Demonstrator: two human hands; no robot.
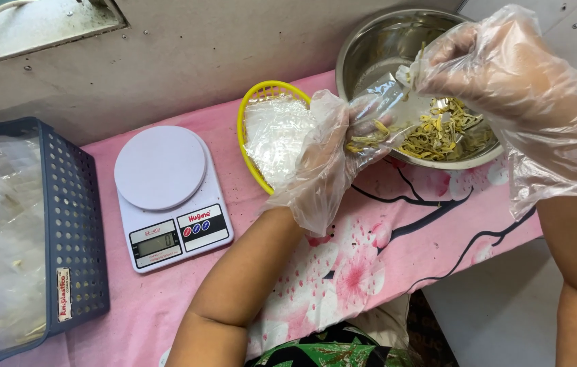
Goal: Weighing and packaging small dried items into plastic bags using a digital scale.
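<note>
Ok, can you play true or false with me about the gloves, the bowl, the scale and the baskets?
1. Both hands wear clear plastic gloves. True: the left hand and the right hand are both gloved.
2. The metal bowl is empty. False: yellowish shredded pieces lie in it.
3. Something is being weighed on the white kitchen scale. False: its round plate is bare.
4. The left hand holds a small clear bag over the bowl. True.
5. The yellow basket sits between the scale and the bowl. True.
6. The blue crate is to the right of the bowl. False: it stands at the far left, beside the scale.
</note>
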